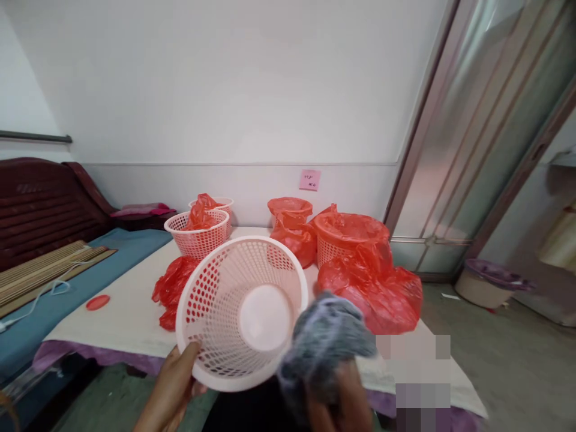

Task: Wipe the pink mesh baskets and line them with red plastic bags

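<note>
My left hand (pixel 171 390) grips the rim of a pink plastic mesh basket (pixel 211 300), tilted so its round solid base faces me. My right hand (pixel 337 402) is closed around a grey cloth (pixel 326 342), which presses against the basket's right rim. Beyond them, on a white-covered table (pixel 117 324), stand a pink mesh basket (pixel 197 240) holding a red plastic bag and a larger basket (pixel 346 240) lined with another. Loose red plastic bags (pixel 373 300) lie to its front.
A blue-padded bench (pixel 90 258) with a bamboo mat (pixel 40 282) and a white cord runs along the table's left. A pink note (pixel 310 179) is stuck to the wall behind. A metal-framed glass door (pixel 468 138) and a round bin (pixel 488 285) stand at right.
</note>
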The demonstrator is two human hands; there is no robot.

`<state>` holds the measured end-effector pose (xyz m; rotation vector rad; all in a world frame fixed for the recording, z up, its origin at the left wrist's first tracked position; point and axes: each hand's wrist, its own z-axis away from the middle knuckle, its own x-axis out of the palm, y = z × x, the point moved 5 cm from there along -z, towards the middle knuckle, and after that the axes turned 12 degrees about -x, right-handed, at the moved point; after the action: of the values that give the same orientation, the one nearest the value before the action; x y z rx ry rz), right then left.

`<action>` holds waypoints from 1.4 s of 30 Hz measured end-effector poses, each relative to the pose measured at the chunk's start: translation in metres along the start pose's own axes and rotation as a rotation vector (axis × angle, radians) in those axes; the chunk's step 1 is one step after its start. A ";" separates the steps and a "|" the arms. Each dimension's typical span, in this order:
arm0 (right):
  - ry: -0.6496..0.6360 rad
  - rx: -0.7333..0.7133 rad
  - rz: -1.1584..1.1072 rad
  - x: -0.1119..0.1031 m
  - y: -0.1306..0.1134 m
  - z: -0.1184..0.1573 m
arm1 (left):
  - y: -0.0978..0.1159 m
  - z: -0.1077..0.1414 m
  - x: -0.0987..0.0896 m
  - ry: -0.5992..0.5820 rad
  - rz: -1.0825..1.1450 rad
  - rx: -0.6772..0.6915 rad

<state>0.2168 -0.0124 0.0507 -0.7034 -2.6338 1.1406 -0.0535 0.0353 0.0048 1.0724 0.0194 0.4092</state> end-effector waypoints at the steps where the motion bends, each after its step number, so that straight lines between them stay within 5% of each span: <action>1: -0.063 -0.138 0.050 0.012 -0.009 -0.001 | 0.002 0.003 0.008 -0.041 -0.018 -0.002; 5: -0.369 -0.669 0.381 0.045 -0.032 -0.003 | 0.011 0.009 0.025 -0.083 -0.180 0.049; 9: -0.467 -0.664 0.451 0.048 -0.024 -0.016 | 0.031 0.007 0.021 0.109 -0.391 0.271; 13: -0.414 -0.607 0.389 0.049 -0.015 -0.030 | 0.062 0.036 0.034 0.378 -0.837 0.986; 15: -0.353 -0.590 0.327 0.049 -0.006 -0.037 | 0.060 0.050 0.056 0.272 -1.190 1.308; 16: -0.306 -0.574 0.287 0.048 -0.001 -0.040 | 0.056 0.051 0.066 0.159 -1.322 1.355; 19: -0.126 -0.410 0.109 0.041 0.020 -0.051 | 0.053 0.043 0.082 -0.031 -1.540 1.320; 22: 0.133 -0.039 -0.057 0.030 0.040 -0.051 | 0.061 0.032 0.091 0.001 -1.569 1.338; 24: 0.207 0.084 -0.082 0.029 0.037 -0.044 | 0.064 0.029 0.096 0.007 -1.528 1.364; 28: -0.072 -0.382 0.040 0.051 -0.012 -0.029 | 0.067 0.036 0.095 0.070 -1.368 1.371; 31: -0.148 -0.647 0.196 0.064 -0.030 -0.022 | 0.067 0.041 0.082 -0.012 -1.004 1.163; 34: -0.137 -0.593 0.313 0.066 -0.014 -0.032 | 0.055 0.041 0.072 -0.110 -0.704 0.873; 38: -0.181 -0.292 0.478 0.051 0.037 -0.053 | 0.028 0.041 0.057 -0.032 -0.370 0.503; 42: -0.162 -0.175 0.516 0.032 0.058 -0.059 | 0.009 0.043 0.047 -0.022 -0.178 0.380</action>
<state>0.2298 0.0754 0.0492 -1.4469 -2.7945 1.1248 -0.0038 0.0186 0.0423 1.4370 0.1774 0.2361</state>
